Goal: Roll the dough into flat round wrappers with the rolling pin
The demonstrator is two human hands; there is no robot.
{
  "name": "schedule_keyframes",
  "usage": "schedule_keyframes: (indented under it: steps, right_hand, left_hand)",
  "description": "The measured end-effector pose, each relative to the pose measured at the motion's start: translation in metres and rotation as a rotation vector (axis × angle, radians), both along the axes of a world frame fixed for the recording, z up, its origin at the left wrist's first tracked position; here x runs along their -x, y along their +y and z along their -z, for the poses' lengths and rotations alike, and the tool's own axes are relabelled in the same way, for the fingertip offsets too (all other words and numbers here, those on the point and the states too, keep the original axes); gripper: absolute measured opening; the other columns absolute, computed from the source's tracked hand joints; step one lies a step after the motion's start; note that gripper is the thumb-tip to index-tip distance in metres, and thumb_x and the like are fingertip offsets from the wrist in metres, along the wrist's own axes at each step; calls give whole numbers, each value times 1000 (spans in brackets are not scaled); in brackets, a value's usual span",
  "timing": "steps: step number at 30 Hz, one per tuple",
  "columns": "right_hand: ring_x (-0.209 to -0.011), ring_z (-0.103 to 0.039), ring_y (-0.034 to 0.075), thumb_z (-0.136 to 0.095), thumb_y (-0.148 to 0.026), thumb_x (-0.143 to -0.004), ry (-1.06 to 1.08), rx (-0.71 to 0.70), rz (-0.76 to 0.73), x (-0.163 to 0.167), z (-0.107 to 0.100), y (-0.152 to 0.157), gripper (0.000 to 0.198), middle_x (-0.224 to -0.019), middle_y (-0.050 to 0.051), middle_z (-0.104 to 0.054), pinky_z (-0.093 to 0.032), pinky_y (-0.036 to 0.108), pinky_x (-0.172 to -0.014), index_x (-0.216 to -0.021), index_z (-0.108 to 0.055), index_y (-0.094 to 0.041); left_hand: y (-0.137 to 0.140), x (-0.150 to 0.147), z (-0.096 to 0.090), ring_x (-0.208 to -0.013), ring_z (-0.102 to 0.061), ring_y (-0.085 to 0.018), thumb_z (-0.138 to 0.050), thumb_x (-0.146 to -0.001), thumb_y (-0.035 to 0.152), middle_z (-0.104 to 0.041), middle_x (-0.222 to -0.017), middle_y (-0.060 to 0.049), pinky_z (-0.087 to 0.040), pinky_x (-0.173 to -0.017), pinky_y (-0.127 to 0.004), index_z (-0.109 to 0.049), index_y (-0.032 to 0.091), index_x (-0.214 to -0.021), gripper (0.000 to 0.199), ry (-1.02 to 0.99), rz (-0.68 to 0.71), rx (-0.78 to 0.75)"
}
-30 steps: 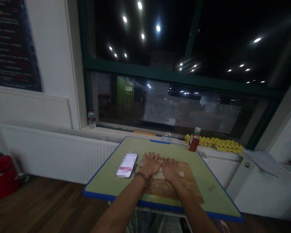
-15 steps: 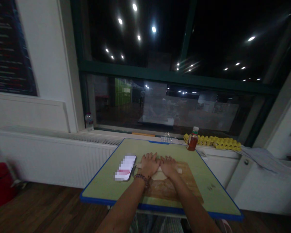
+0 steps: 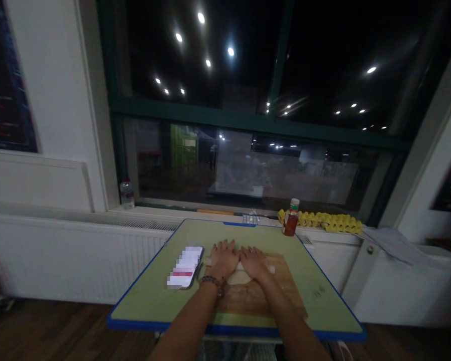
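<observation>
Both palms lie on a pale rolling pin (image 3: pixel 271 269), whose ends show on either side of them. Fingers stretched forward, my left hand (image 3: pixel 224 258) presses on the pin's left part; a beaded bracelet (image 3: pixel 212 284) circles that wrist. My right hand (image 3: pixel 254 260) rests flat on the right part, its fingers also extended. Beneath and just in front of my wrists, a flat piece of pale dough (image 3: pixel 239 277) lies on a wooden board (image 3: pixel 261 299). The hands cover most of the pin and the dough's far side.
The green table (image 3: pixel 139 306) has a blue edge. A phone (image 3: pixel 186 267) lies left of the board, beside a dark, unclear object. A bottle of red-brown liquid (image 3: pixel 290 220) stands at the far right corner. Yellow egg trays (image 3: pixel 323 220) and a clear bottle (image 3: pixel 127 194) sit on the sill.
The view has turned slightly right, so everything appears farther left and a little lower. Both hands stay flat on the rolling pin, with a slightly wider gap between their fingertips.
</observation>
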State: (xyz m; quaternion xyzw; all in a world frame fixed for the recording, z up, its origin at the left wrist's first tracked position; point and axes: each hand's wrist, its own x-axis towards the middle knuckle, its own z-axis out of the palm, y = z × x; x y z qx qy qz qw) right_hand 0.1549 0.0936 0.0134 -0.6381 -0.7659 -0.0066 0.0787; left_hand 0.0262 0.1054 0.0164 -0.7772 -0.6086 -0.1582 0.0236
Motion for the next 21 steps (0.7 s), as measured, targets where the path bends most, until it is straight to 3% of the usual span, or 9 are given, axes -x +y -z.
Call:
schedule_keyframes:
  steps: [3, 7, 13, 18, 21]
  right_hand:
    - [-129, -47, 20, -33, -23, -94, -6, 34, -37, 0, -6, 11, 42, -139, 7, -54, -28, 35, -109, -124, -61, -21]
    - [-118, -56, 23, -33, -25, -94, -6, 62, 33, 3, -14, 23, 40, -127, 13, -62, -36, 38, -102, -120, -63, -18]
    - [-119, -54, 24, -30, -29, -99, -12, 45, 119, 6, -15, 25, 39, -125, 13, -62, -34, 47, -104, -119, -62, -19]
    - [-108, -58, 23, -56, -41, -93, -2, 41, 146, 6, -14, 23, 37, -125, 8, -57, -48, 46, -92, -123, -56, -19]
    - [-103, -59, 21, -58, -39, -92, 6, 37, 149, 6, -14, 22, 36, -123, 8, -57, -52, 43, -87, -122, -55, -19]
  left_hand:
    - [-2, -2, -2, -129, -44, -29, -36, -90, 35, -50, -142, -13, -28, -109, -44, -45, 16, -141, 55, -10, -83, -42]
    - [2, -3, -4, -128, -45, -28, -37, -90, 41, -52, -141, -12, -30, -108, -42, -45, 17, -141, 56, -23, -98, -35]
    - [10, -3, -4, -128, -46, -28, -35, -91, 47, -52, -140, -12, -31, -107, -42, -45, 18, -140, 57, -41, -110, -11]
    - [7, -3, -5, -126, -47, -28, -33, -92, 48, -53, -139, -12, -32, -106, -42, -47, 18, -138, 56, -28, -109, 1]
    - [6, -3, -7, -126, -47, -30, -32, -93, 51, -51, -141, -13, -32, -105, -43, -48, 18, -138, 58, 5, -105, 36]
